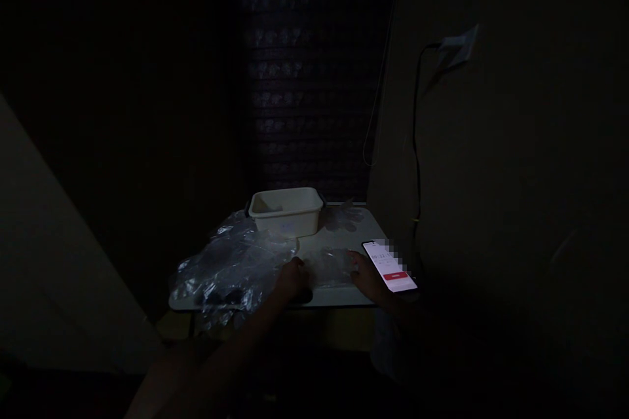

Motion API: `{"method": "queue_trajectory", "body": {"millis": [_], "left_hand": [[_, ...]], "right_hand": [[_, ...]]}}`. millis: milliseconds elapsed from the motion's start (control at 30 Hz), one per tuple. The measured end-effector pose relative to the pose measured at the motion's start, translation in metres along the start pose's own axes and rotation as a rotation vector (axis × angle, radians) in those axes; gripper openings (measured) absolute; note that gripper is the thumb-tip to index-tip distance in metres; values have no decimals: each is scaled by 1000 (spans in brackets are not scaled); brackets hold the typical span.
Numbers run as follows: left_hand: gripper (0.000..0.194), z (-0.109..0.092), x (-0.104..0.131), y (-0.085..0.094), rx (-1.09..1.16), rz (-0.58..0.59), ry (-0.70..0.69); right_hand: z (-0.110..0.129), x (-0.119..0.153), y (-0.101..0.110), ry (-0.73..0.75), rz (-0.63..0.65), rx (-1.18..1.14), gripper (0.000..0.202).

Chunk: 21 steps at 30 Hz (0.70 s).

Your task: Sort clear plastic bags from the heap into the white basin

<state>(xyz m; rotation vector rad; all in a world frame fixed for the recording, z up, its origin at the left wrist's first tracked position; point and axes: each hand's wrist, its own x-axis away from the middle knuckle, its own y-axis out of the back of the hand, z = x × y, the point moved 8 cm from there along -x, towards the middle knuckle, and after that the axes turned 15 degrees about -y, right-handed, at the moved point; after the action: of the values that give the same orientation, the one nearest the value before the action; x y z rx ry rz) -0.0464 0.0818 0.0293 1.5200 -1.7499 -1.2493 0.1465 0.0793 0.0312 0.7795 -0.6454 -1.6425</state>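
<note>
A flat clear plastic bag (330, 267) lies at the front of the small white table, between my two hands. My left hand (293, 277) is curled closed at the bag's left edge. On the opposite edge, my right hand (363, 275) pinches the plastic; its fingers show only dimly. A large crumpled heap of clear plastic (230, 265) covers the table's left side, next to my left hand, and hangs over the front edge. Just right of my right hand lies a lit phone (390, 268) with a timer and a red button. Poor light hides fine detail.
A white plastic tub (287, 216) with dark handles stands at the back of the table (307, 243). More clear plastic (344, 217) lies right of it. A black cable (417, 144) runs down the right wall from an outlet (459, 47). A blind (295, 91) hangs behind.
</note>
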Motion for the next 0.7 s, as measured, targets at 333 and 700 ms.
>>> {"method": "queue_trajectory", "body": {"millis": [333,700], "left_hand": [[44,-67,12,-17,-401,67,-410],[55,-63,9,-31,-481,136,-375]], "right_hand": [[8,11,5,73,-77,68,33],[18,11,20,39,-115,296,21]]}}
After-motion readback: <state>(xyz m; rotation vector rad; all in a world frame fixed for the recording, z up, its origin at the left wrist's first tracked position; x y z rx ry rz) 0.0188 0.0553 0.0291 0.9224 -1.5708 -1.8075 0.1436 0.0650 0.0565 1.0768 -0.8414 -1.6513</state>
